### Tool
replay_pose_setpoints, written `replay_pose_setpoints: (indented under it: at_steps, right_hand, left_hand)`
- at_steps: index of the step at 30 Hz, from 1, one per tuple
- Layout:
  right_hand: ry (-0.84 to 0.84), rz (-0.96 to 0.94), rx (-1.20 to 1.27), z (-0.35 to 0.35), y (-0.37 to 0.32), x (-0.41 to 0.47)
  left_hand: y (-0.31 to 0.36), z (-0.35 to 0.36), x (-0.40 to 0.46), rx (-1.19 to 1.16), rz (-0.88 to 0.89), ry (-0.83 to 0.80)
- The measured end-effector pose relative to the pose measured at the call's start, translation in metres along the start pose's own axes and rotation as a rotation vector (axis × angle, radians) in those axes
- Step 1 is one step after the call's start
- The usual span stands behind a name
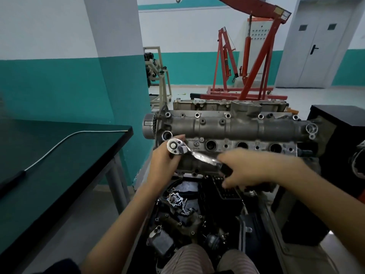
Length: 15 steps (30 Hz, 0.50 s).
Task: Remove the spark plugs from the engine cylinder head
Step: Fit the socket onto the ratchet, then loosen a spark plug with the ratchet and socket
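A grey aluminium cylinder head [227, 127] lies lengthwise in front of me, with three open spark plug wells [210, 145] showing along its near face. A chrome ratchet wrench [189, 153] stands over the leftmost well. My left hand [165, 158] cups the ratchet's round head from below and the left. My right hand [246, 169] curls round the ratchet's black grip, a bit blurred. The socket and any plug under the ratchet head are hidden by my left hand.
A dark green table [59, 155] with a white-cabled tool stands on the left. Below the head, a black tray [187, 214] holds loose engine parts and a chain. Red engine cranes [246, 62] stand behind; a black cabinet [339, 135] is at right.
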State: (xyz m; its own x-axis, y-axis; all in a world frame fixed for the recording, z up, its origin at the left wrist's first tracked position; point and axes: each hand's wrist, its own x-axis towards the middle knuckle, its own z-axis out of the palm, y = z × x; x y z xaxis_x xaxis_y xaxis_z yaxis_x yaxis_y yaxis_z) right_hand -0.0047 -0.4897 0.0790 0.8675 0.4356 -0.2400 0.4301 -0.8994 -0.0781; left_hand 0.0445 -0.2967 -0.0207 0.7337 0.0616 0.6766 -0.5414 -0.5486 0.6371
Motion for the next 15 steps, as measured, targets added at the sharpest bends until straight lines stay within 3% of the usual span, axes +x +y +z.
replay_pose_setpoints:
  at_steps: [3,6,8,12,13,15]
  right_hand:
    - [0.574,0.090,-0.394,-0.032,0.007,-0.007]
    - [0.803,0.114,-0.491,-0.019,0.001,-0.006]
    - [0.700,0.130,-0.367,0.009,-0.006,-0.005]
    - [-0.240,-0.166,0.615,0.038,-0.028,-0.008]
    - [-0.302,-0.170,0.651,0.035,-0.026,-0.008]
    - [-0.163,-0.084,0.350,0.020,-0.013,-0.005]
  left_hand:
    - [-0.002,-0.007,0.007,0.134,0.080,-0.067]
    - [-0.004,0.002,0.002,0.166,0.008,0.096]
    - [-0.004,0.014,-0.004,0.121,-0.066,0.187]
    - [0.008,0.025,-0.009,-0.018,-0.199,0.283]
    - [0.008,0.021,-0.008,-0.034,-0.183,0.243]
    - [0.007,0.006,-0.004,-0.013,-0.091,0.082]
